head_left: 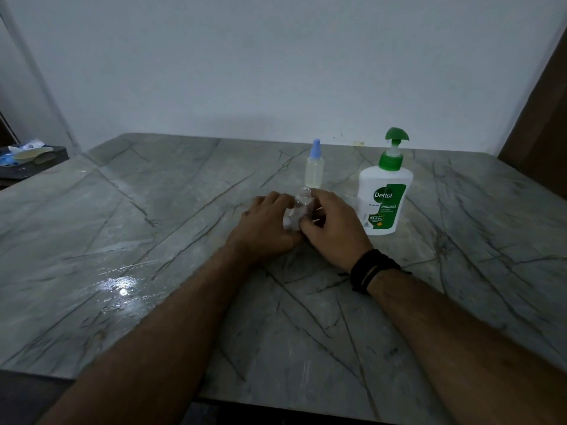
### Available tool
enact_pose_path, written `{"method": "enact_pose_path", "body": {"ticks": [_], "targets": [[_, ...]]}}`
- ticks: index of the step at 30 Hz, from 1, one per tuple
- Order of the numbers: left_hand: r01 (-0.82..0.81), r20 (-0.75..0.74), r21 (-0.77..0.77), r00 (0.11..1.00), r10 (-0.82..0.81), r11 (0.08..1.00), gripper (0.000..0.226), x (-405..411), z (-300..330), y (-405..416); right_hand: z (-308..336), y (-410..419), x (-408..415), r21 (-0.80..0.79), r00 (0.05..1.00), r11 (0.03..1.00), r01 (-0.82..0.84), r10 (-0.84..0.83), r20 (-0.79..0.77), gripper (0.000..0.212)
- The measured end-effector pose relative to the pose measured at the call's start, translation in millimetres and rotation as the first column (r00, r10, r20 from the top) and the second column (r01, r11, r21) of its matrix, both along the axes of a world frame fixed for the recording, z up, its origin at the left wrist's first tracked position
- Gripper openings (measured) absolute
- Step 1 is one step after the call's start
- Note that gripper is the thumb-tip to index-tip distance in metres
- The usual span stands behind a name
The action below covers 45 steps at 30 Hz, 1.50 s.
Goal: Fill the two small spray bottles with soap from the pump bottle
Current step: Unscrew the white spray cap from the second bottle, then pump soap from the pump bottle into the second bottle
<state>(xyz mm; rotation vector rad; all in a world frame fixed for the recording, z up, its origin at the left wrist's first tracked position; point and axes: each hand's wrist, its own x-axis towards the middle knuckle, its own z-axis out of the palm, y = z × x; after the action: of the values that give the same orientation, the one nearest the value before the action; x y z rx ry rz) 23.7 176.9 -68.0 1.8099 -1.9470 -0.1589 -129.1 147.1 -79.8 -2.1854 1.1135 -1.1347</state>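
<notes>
A small clear spray bottle [299, 210] with no cap stands on the marble table between my hands, its mouth uncovered. My left hand [265, 225] wraps its left side and my right hand [333, 228] presses against its right side; what lies under the right fingers is hidden. Just behind stands a second small spray bottle [314, 168] with a blue spray cap on and pale yellowish liquid inside. The white pump bottle [385, 194] with a green pump head and green label stands upright to the right of my right hand.
The grey veined marble table [153, 240] has a wet shiny patch [119, 285] at the front left. A dark tray with cloths and a pale dish [29, 154] sits off the table's far left. A white wall runs behind, and a brown panel [543, 118] at the right.
</notes>
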Motion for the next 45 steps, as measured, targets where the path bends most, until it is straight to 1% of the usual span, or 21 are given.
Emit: {"method": "enact_pose_path", "body": {"ticks": [3,5,6,8,10,12,14,15,16,17,18,20,23,26,30,35,37,40,43,45], "targets": [[-0.014,-0.032,0.005,0.999,0.015,1.0,0.049,-2,-1,-3,0,0,0,0.022,1.0,1.0,-0.012,0.012,0.013,0.05],[-0.037,-0.069,0.004,0.997,0.038,0.999,0.04,0,-3,-6,2,3,0,0.025,0.999,1.0,0.0,0.001,-0.043,0.061],[-0.049,-0.087,-0.006,0.995,0.048,0.999,0.036,1,-4,-7,5,7,0,-0.014,0.997,1.0,0.019,-0.02,-0.077,0.064],[-0.06,-0.101,-0.009,0.993,0.059,0.998,0.033,3,-4,-8,16,19,1,-0.193,0.992,0.98,0.052,-0.074,-0.106,0.062],[-0.052,-0.108,0.003,0.993,0.052,0.999,0.034,3,-3,-7,34,33,2,-0.405,0.992,0.913,0.053,-0.093,-0.081,0.055],[-0.045,-0.123,-0.008,0.992,0.043,0.999,0.044,4,-3,-6,53,43,0,-0.595,0.994,0.801,0.071,-0.104,-0.02,0.049],[-0.04,-0.125,-0.027,0.991,0.037,0.999,0.048,5,-5,-8,69,46,-6,-0.717,0.984,0.678,0.161,-0.164,0.065,0.049],[-0.042,-0.125,-0.029,0.991,0.038,0.999,0.047,4,-7,-8,75,44,-11,-0.743,0.968,0.628,0.232,-0.223,0.114,0.052],[-0.051,-0.125,-0.03,0.991,0.047,0.998,0.044,4,-7,-8,79,40,-17,-0.745,0.944,0.592,0.308,-0.29,0.159,0.056],[-0.066,-0.121,-0.034,0.991,0.061,0.997,0.043,4,-8,-8,81,34,-23,-0.723,0.913,0.578,0.378,-0.36,0.19,0.063],[-0.075,-0.118,-0.039,0.991,0.07,0.996,0.042,4,-9,-9,81,27,-30,-0.68,0.883,0.589,0.437,-0.426,0.198,0.071],[-0.075,-0.122,-0.042,0.99,0.069,0.996,0.041,4,-9,-9,74,11,-42,-0.572,0.838,0.644,0.507,-0.523,0.154,0.093],[-0.063,-0.145,-0.045,0.988,0.056,0.997,0.039,5,-9,-9,56,-10,-52,-0.447,0.817,0.717,0.536,-0.573,0.061,0.119],[-0.059,-0.151,-0.05,0.987,0.051,0.997,0.041,5,-10,-9,40,-24,-54,-0.376,0.84,0.771,0.514,-0.542,0.035,0.131],[-0.052,-0.159,-0.062,0.986,0.042,0.997,0.042,6,-11,-9,29,-37,-53,-0.313,0.89,0.837,0.45,-0.447,0.084,0.131],[-0.054,-0.153,-0.063,0.987,0.044,0.997,0.045,6,-13,-11,30,-34,-48,-0.211,0.908,0.889,0.405,-0.365,0.205,0.121],[-0.061,-0.159,-0.071,0.986,0.049,0.996,0.045,6,-13,-12,33,-28,-46,-0.209,0.941,0.928,0.309,-0.266,0.211,0.121],[-0.065,-0.146,-0.076,0.988,0.054,0.995,0.046,4,-12,-13,38,-16,-40,-0.215,0.987,0.973,0.088,-0.055,0.153,0.118],[-0.06,-0.142,-0.081,0.989,0.048,0.995,0.047,4,-13,-14,42,-6,-36,-0.178,0.997,0.981,-0.076,0.079,0.008,0.109],[-0.052,-0.141,-0.086,0.989,0.039,0.995,0.045,4,-12,-14,44,-3,-36,-0.127,0.988,0.981,-0.15,0.143,-0.059,0.103]]}}
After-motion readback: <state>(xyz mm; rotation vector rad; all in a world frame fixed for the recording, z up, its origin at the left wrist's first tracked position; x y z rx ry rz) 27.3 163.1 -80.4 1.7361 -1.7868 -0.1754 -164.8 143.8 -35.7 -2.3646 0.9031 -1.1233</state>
